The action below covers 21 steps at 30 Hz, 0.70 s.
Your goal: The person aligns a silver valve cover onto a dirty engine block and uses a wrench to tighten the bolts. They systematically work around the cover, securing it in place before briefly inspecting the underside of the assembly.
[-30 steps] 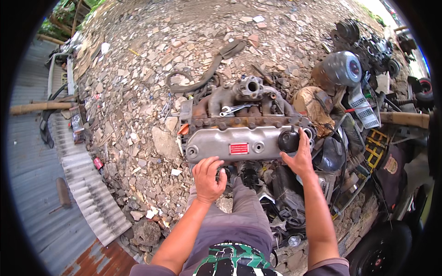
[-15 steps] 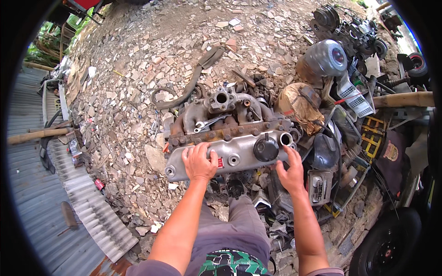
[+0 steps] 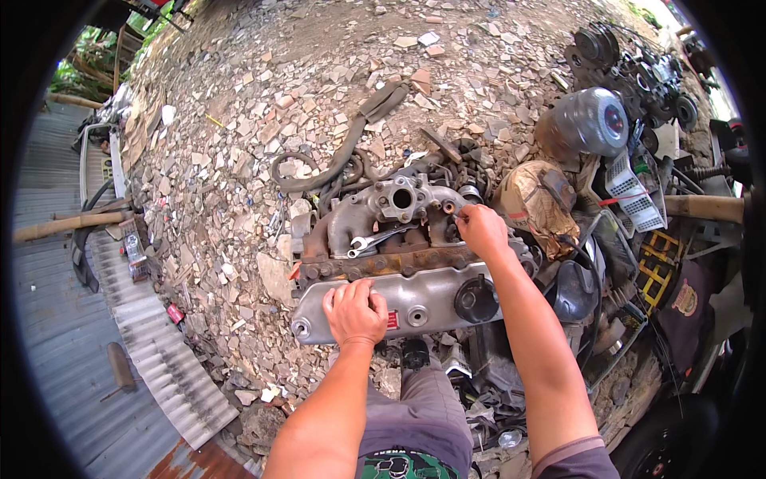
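Note:
A silver valve cover [image 3: 425, 297] with a round black cap [image 3: 476, 299] lies along the near side of an engine. My left hand [image 3: 355, 314] rests on the cover's left half, palm down, fingers apart and slightly bent over it. Behind the cover runs a rusty manifold [image 3: 343, 231] with a round flanged opening [image 3: 401, 199] on top. A combination wrench [image 3: 377, 241] lies across the manifold. At the manifold's right end, beside a small brass-coloured fitting [image 3: 448, 207], my right hand [image 3: 483, 230] has its fingers closed together; what they pinch is hidden.
Broken tile and stone cover the ground [image 3: 231, 160]. Behind the engine lies a dark strap or hose [image 3: 351, 144]. To the right are a clear plastic jug [image 3: 586, 124], a brown bag [image 3: 536, 199], a white basket [image 3: 634, 191] and loose parts. Corrugated sheets [image 3: 152, 343] lie left.
My right hand has left the valve cover's right end and reached forward to the manifold, its fingers closing. My left hand stays on the cover. The whole view has shifted slightly.

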Tool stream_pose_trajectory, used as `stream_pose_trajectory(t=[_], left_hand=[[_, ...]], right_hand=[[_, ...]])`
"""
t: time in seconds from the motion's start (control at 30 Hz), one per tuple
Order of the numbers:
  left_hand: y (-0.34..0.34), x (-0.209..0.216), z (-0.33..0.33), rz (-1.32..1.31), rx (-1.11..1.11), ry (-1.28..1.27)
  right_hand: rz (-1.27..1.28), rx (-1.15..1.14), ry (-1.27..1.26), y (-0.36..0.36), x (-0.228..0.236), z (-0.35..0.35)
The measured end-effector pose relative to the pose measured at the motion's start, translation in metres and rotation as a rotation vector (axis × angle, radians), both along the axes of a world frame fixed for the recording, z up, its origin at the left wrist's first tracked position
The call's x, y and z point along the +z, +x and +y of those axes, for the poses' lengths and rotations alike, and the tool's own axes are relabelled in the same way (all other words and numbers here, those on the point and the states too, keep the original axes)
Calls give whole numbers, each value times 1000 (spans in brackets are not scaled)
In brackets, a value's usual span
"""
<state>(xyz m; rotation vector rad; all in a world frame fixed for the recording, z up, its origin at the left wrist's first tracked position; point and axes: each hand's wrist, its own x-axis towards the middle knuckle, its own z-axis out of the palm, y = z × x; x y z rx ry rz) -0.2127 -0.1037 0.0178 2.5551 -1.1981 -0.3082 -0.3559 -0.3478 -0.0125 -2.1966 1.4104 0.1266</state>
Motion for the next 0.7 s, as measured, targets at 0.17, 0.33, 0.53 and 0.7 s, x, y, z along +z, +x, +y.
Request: stream_pose_trajectory(t=[0.17,0.33,0.53,0.7], left_hand=[[2,-3,4,6,22,30],[2,0,4,17,12,18],[1,0,2,12,11,15],[2,-1,5,-3,15,16]], right_hand=[[156,-40,77,21,-9,-5],[171,-15,40,20,-22,-9],[-144,-199,83,-14,-8,-20],[-597,-541,398,-33,11,-18]])
